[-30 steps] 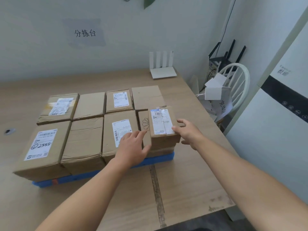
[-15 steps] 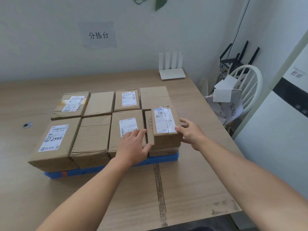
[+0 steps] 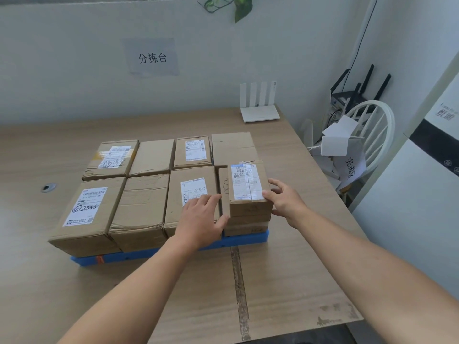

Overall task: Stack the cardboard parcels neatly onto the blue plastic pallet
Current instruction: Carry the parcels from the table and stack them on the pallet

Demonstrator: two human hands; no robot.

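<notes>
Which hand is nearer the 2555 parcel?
Left. The left hand lies two parcels right of the 2555 parcel; the right hand is farther right, against the right side of the small top parcel.

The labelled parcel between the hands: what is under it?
A wider cardboard parcel, its left strip showing a flower drawing, then the blue pallet. The lower parcel's top is mostly covered; any label there is hidden.

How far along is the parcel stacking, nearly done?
Nearly done, it seems. Two rows of parcels already sit on the blue pallet. In hand: the small labelled parcel atop the front-right box, right hand against its side, left hand beside it. Left: probably just squaring it up.
</notes>
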